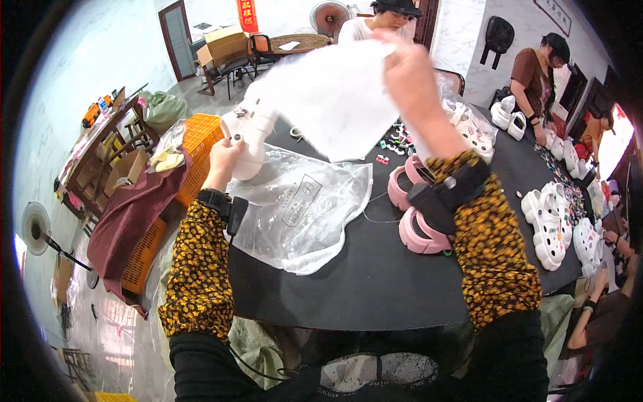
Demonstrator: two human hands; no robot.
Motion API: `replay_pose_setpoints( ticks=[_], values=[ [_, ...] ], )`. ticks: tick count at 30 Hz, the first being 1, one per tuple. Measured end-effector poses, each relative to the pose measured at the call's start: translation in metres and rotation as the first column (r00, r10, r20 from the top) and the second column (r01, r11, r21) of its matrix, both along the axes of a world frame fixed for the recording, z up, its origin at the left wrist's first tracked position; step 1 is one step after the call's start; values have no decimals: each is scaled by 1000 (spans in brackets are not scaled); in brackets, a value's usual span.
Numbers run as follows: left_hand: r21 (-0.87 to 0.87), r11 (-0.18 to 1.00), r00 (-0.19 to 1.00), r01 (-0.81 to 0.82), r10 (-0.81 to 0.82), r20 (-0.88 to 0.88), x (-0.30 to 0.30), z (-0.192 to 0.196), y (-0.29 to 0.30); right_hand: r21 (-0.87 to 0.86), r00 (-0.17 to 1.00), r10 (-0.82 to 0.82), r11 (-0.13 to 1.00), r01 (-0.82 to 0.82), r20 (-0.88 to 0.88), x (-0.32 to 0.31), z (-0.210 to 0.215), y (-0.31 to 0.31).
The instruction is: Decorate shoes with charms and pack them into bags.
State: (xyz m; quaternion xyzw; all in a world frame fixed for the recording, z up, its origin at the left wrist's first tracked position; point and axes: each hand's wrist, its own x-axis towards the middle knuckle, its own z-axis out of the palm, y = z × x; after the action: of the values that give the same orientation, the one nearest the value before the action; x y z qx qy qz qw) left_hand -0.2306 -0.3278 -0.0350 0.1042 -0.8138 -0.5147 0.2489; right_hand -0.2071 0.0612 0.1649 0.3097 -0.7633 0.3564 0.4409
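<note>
My left hand point(224, 161) is closed around a white clog point(248, 144) and holds it above the left part of the black table. Raised in front of me, my right hand point(412, 77) grips the upper corner of a white sheet point(328, 94). The sheet is blurred, and I cannot tell whether it is paper or thin cloth. It hangs between my hands, its left end next to the clog. A clear plastic bag point(321, 238) with a printed label lies flat on the table below. Beneath my right forearm are pink clogs point(418, 231), partly hidden by it.
Small colourful shoe charms point(395, 142) lie scattered beyond the bag. White clogs point(546, 228) stand along the table's right side, where other people point(536, 74) work. One person point(378, 23) is across the table. Orange crates point(201, 144) and a dark red cloth point(144, 221) are at left.
</note>
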Motion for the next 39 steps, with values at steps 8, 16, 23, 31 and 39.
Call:
replay_pose_setpoints(
  ticks=[8,16,23,31,39],
  values=[
    [445,892,995,81,-49,-84,44,12,-2,793,949,-133,589,-157,287,11,-55,-56],
    [639,760,987,117,-15,-161,76,49,25,656,933,-332,674,340,-143,-142,-20,-2],
    [657,718,951,230,-22,-308,117,39,13,-245,963,-155,947,209,222,-87,-5,-47],
    [637,765,934,98,150,-325,147,43,6,753,988,2,647,-119,154,37,-135,-140],
    [414,908,852,66,165,-498,174,69,-28,786,878,118,403,-469,463,97,-150,-178]
  ],
)
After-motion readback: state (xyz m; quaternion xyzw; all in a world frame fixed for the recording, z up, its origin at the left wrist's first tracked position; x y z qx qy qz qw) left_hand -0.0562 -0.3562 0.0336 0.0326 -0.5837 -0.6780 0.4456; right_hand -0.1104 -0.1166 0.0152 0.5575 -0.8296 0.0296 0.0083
